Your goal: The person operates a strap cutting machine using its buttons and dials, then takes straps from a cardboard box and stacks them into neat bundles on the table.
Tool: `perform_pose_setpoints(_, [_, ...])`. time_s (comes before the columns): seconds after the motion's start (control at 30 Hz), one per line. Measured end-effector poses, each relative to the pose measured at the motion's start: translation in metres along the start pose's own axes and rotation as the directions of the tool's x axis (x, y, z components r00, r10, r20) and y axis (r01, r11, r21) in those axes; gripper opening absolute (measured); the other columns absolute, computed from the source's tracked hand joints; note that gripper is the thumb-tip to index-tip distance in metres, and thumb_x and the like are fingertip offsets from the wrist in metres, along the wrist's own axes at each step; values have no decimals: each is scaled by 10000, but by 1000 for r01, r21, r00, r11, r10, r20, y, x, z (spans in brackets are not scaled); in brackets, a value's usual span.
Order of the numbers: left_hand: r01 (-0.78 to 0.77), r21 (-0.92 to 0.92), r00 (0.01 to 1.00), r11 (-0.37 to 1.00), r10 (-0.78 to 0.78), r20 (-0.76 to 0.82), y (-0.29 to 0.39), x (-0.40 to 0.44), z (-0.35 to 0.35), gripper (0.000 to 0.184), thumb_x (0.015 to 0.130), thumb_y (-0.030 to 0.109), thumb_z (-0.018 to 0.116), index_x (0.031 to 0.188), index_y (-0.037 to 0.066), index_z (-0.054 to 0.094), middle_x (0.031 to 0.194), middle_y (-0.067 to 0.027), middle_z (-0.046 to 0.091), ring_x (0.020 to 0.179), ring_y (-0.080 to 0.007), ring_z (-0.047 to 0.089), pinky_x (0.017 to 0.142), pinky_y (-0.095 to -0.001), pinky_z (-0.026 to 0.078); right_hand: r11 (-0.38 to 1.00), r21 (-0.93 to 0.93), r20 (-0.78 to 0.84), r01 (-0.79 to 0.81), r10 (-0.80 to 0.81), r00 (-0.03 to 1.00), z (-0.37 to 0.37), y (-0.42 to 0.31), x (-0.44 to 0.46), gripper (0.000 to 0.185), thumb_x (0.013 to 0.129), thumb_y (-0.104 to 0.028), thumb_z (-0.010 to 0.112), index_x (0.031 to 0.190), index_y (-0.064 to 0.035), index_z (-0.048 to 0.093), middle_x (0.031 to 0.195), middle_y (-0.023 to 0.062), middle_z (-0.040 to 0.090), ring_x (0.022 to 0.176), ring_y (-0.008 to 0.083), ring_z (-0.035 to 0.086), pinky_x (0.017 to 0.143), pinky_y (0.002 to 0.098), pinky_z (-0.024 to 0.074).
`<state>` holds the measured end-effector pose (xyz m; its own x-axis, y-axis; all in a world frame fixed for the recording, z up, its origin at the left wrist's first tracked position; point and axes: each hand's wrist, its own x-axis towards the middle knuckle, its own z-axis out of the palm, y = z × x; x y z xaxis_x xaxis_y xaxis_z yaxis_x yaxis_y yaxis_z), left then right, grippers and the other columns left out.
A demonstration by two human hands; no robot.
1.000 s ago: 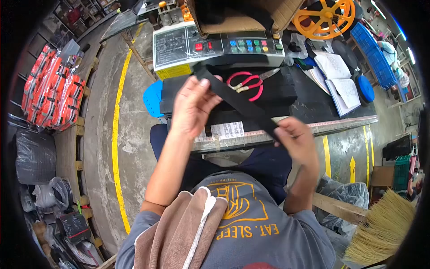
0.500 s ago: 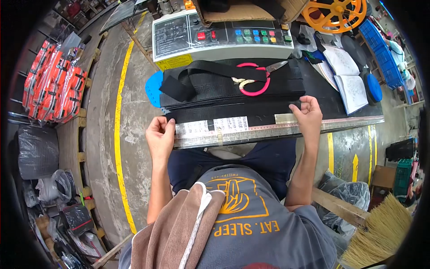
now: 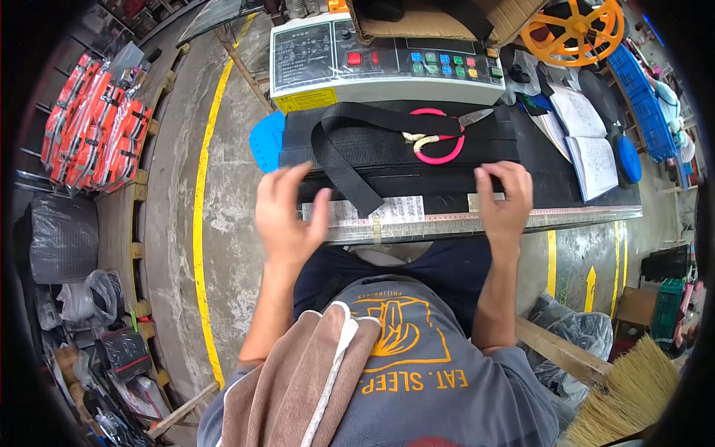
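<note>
My left hand (image 3: 287, 216) is open over the left end of the black webbing strips, its thumb and fingers spread and slightly blurred. My right hand (image 3: 506, 195) is at the strips' right end, with a gap between thumb and curled fingers and nothing visible in them. Between the hands lie the stacked black webbing strips (image 3: 417, 182). A loose black strap (image 3: 339, 160) loops over them, its end hanging onto the measuring tape (image 3: 477, 221) along the table's front edge. Pink-handled scissors (image 3: 439, 149) rest on the stack, blades pointing right.
Behind the stack stands a machine control panel (image 3: 387, 63), with a cardboard box (image 3: 447, 26) above it. An open notebook (image 3: 585, 141) and a blue round object (image 3: 628, 158) lie at the right. A blue perforated piece (image 3: 267, 141) sticks out at the left. A broom (image 3: 633, 395) is at lower right.
Both hands have loosened from a pinch at the strip's ends. My left hand has risen and spread its fingers. The loose strap's end has dropped forward over the tape. The view has shifted slightly.
</note>
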<state>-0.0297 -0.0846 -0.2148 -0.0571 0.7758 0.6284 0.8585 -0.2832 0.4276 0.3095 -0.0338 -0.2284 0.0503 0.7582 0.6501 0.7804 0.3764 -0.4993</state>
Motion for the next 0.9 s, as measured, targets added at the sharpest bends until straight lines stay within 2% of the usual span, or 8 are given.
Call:
perform_pose_setpoints(0.13, [-140,185,978,973,107,177,10,37,3,674,834,208,787,1465,72,593,1451,-220,556,1357,-411,487,1146,-487,377,974,127,100,186,-199,975,19,-34,7,204,821,-105,813,1015,-95,749,1070,72,694,1007,295,634,881,424,498])
perform_pose_setpoints(0.17, [-60,-98,997,993,55,-57,-12,53,23,698,842,285,793,1483,110,579,1496,-221,525,1382,-425,443,1168,-537,327,962,182,91,202,-221,971,25,-44,5,236,808,-110,817,1035,-99,753,1082,68,689,1022,291,631,890,420,490])
perform_pose_setpoints(0.27, [-60,276,997,959,70,-25,-22,80,31,560,798,297,846,1315,134,704,1363,-166,622,1309,-369,506,1121,-524,362,955,223,94,196,-221,971,28,-54,-1,250,801,-110,820,1042,-102,755,1094,63,689,1036,285,633,903,415,485])
perform_pose_setpoints(0.37, [-108,259,992,960,122,-39,-24,96,34,430,785,248,853,1187,139,747,1191,-113,695,1254,-332,549,1101,-511,366,954,207,58,218,-235,970,24,-58,-2,316,795,-120,829,1099,-100,744,1107,60,695,1064,279,635,924,415,481])
perform_pose_setpoints(0.53, [-493,-211,870,844,486,-85,38,82,-5,275,714,-35,700,951,75,612,1143,-121,758,1003,-335,713,991,-508,523,910,281,-46,305,-305,951,3,-83,10,631,773,-157,868,1347,-74,620,1173,67,710,1183,261,634,1060,453,427])
perform_pose_setpoints(0.67, [-252,-589,917,768,384,109,52,44,-22,415,607,9,802,961,71,594,936,-112,647,899,-326,669,802,-424,551,828,548,362,117,-362,859,-22,-96,12,760,757,-156,892,1432,-71,554,1136,65,724,1153,245,665,1176,492,311])
perform_pose_setpoints(0.77, [-53,-694,872,718,372,317,16,43,-43,302,669,27,859,889,50,653,885,-94,649,862,-265,662,752,-355,512,740,572,628,-354,-117,770,-27,-65,6,619,750,-61,864,1329,-57,643,1050,76,723,957,165,697,966,348,514])
perform_pose_setpoints(0.9, [291,-620,844,729,109,525,-40,19,-49,270,737,11,829,997,16,756,965,-96,708,929,-237,675,827,-351,519,723,508,724,-468,-64,687,-40,-12,-5,390,760,99,693,1129,-28,674,1036,40,713,989,130,675,894,290,527])
